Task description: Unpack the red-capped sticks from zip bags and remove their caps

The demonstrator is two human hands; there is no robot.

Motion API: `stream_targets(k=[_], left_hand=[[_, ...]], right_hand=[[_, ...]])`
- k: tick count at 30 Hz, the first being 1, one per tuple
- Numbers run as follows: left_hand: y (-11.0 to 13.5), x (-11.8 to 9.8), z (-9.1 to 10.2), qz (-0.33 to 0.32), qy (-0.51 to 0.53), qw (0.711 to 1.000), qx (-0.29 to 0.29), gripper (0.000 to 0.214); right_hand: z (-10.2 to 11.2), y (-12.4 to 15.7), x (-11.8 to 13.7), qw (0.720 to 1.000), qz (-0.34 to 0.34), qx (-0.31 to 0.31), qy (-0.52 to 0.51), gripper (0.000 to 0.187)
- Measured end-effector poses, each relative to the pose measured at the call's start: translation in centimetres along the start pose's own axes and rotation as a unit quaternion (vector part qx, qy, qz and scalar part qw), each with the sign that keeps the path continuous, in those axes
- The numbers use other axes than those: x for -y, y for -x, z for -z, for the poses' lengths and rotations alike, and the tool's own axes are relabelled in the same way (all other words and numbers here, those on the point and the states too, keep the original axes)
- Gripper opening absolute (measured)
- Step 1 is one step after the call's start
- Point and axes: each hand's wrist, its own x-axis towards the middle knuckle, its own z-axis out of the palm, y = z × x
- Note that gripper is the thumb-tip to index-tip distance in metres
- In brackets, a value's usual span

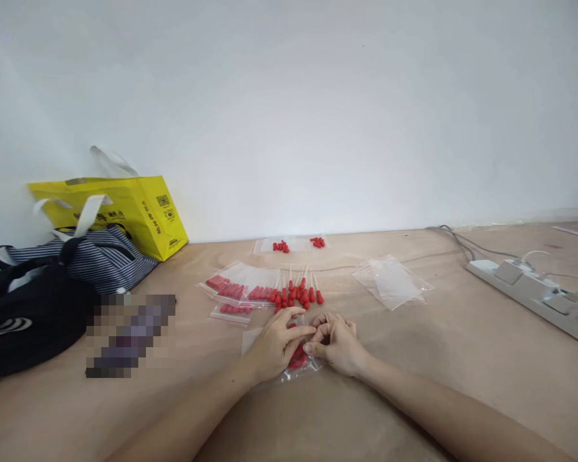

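Observation:
A small clear plastic bag (313,366) with red rubber bulbs (297,358) in it lies under and between my hands. My left hand (275,344) rests over its left side, fingers bent around it and fingertips reaching toward the right hand. On the bag's right side, my right hand (340,343) is closed in a pinch; what its fingers hold is hidden. Just beyond lie several loose droppers (304,289) with red bulbs toward me and thin pale stems pointing away. Filled bags of droppers (238,285) overlap to their left.
Flat clear bags (392,282) lie to the right. Another bag with red-tipped pieces (289,245) is near the wall. A power strip (534,289) with cables stands far right. At left are a yellow bag (149,215), a striped bag (110,256) and a black cap (43,321).

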Motion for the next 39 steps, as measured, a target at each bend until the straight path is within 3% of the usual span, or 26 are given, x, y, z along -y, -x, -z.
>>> stream_targets(k=[14,17,19,21,23,25,28,36,39], left_hand=[[-0.5,0.6,0.4,-0.153,-0.143,0.974,-0.091,0.026],[-0.5,0.4,0.4,-0.155,-0.163,0.969,-0.098,0.025],[-0.4,0.4,0.5,-0.149,-0.164,0.969,-0.108,0.025],[-0.3,0.5,0.5,-0.143,-0.155,0.971,-0.112,0.024],[-0.2,0.6,0.5,-0.138,-0.142,0.974,-0.108,0.023],[-0.2,0.8,0.4,-0.137,-0.126,0.978,-0.095,0.023],[-0.2,0.9,0.3,-0.140,-0.104,0.982,-0.075,0.025],[-0.2,1.1,0.2,-0.151,-0.129,0.979,-0.043,0.029],[-0.3,1.1,0.2,-0.174,-0.158,0.971,-0.030,0.028]], right_hand=[[-0.6,0.0,0.0,1.000,0.006,-0.021,0.018,0.034],[-0.2,0.1,-0.1,0.998,0.033,-0.037,0.042,0.032],[0.6,0.2,-0.3,0.992,0.100,-0.044,0.060,0.024],[1.7,0.3,-0.7,0.967,0.227,-0.046,0.101,0.018],[2.4,0.3,-1.3,0.918,0.358,-0.048,0.164,0.023],[2.6,0.2,-1.8,0.873,0.431,-0.056,0.220,0.023],[2.0,0.1,-2.3,0.846,0.464,-0.074,0.253,0.022],[1.2,-0.3,-2.4,0.824,0.488,-0.125,0.260,0.022],[1.3,-0.4,-2.2,0.816,0.500,-0.105,0.272,0.026]])
